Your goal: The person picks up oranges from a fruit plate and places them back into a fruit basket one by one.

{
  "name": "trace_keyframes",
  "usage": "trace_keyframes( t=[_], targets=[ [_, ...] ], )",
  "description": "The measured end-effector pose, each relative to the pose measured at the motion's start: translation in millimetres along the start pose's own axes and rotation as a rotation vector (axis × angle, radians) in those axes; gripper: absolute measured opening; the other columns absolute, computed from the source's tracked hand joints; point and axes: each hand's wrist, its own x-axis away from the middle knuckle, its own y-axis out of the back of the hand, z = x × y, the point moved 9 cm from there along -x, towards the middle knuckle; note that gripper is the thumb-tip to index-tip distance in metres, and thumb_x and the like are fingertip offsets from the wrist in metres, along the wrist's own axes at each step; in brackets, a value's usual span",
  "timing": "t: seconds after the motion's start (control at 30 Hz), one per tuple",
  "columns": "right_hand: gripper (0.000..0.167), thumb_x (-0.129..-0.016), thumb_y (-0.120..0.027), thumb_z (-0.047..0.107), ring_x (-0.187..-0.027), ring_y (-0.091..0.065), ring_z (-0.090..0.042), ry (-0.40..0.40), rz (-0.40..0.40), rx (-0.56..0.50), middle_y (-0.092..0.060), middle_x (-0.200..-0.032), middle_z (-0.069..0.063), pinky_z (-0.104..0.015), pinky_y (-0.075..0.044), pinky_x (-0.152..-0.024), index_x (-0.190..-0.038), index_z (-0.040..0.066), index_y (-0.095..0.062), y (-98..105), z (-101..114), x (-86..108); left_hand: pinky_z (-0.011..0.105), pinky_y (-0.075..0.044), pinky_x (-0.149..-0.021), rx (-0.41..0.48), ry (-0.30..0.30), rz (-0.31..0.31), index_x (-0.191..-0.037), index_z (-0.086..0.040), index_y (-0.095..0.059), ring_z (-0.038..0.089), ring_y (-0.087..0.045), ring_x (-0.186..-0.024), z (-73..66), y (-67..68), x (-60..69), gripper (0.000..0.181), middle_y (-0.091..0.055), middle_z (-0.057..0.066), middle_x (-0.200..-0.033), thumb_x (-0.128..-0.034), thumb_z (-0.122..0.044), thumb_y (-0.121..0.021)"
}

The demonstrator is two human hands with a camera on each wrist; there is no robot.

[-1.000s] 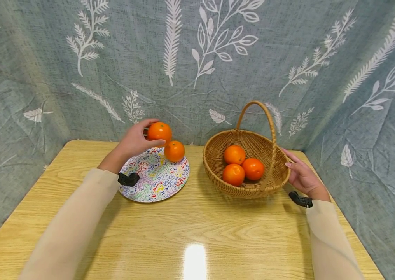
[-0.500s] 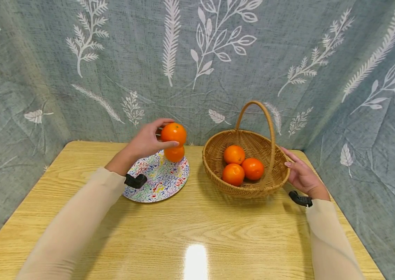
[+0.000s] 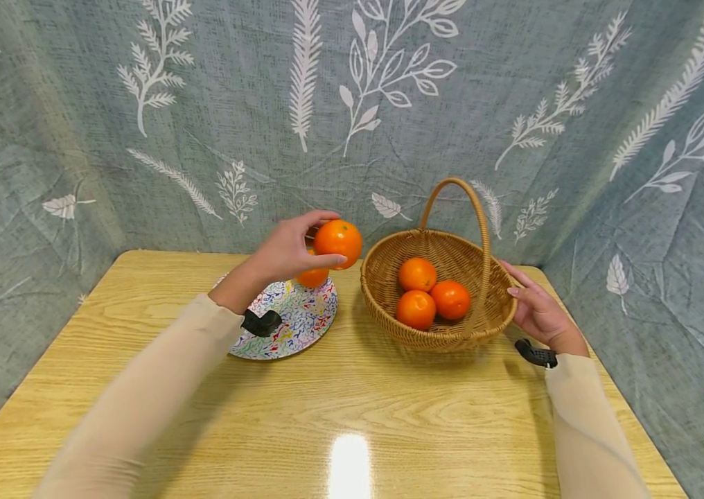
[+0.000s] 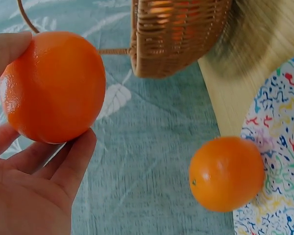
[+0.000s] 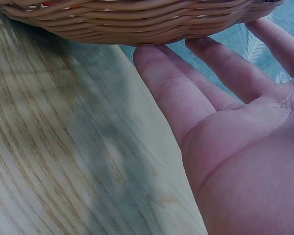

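My left hand (image 3: 292, 251) holds an orange (image 3: 338, 242) between thumb and fingers, raised above the table in the gap between plate and basket. In the left wrist view the held orange (image 4: 54, 87) fills the upper left. Another orange (image 3: 312, 278), partly hidden by that hand, sits on the far right of a round plate (image 3: 302, 326) with a multicoloured squiggle pattern. A wicker basket (image 3: 383, 326) with an arched handle contains three oranges (image 3: 416, 310). My right hand (image 3: 542, 315) touches the basket's right side; in the right wrist view its fairly straight fingers (image 5: 171, 93) meet the woven wall.
Both things stand on a light wooden table (image 3: 302, 409) with a glare spot near its front. A grey-green curtain (image 3: 233, 104) with white leaf prints hangs behind the table and along its sides. The basket's handle (image 3: 483, 229) rises over its right part.
My left hand has carried its orange rightward, from over the plate to beside the basket's left rim. The right hand and basket have stayed in place.
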Motion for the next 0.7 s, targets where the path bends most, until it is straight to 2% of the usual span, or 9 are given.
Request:
trace_keyframes(
  t=[0.4, 0.7],
  targets=[
    [0.064, -0.109, -0.032, 0.002, -0.122, -0.066, -0.014, 0.003, 0.009, -0.006, -0.057, -0.142, 0.006, -0.03, -0.059, -0.097, -0.167, 0.017, -0.008, 0.4, -0.7, -0.7, 0.046, -0.057, -0.099, 0.034, -0.024, 0.064, -0.144, -0.018, -0.055, 0.027, -0.064, -0.119, -19.2, -28.2, -11.5, 0.071, -0.065, 0.009, -0.13, -0.0828, -0.033, -0.087],
    [0.065, -0.109, -0.031, 0.002, -0.123, -0.065, -0.013, 0.0, 0.001, 0.008, -0.056, -0.142, 0.006, -0.03, -0.059, -0.096, -0.167, 0.017, -0.007, 2.0, -1.1, -0.2, 0.041, -0.059, -0.094, 0.041, -0.017, 0.109, -0.142, -0.016, -0.056, 0.026, -0.063, -0.117, -26.1, -57.0, -24.3, 0.07, -0.062, 0.006, -0.13, -0.0826, -0.033, -0.087]
  ],
)
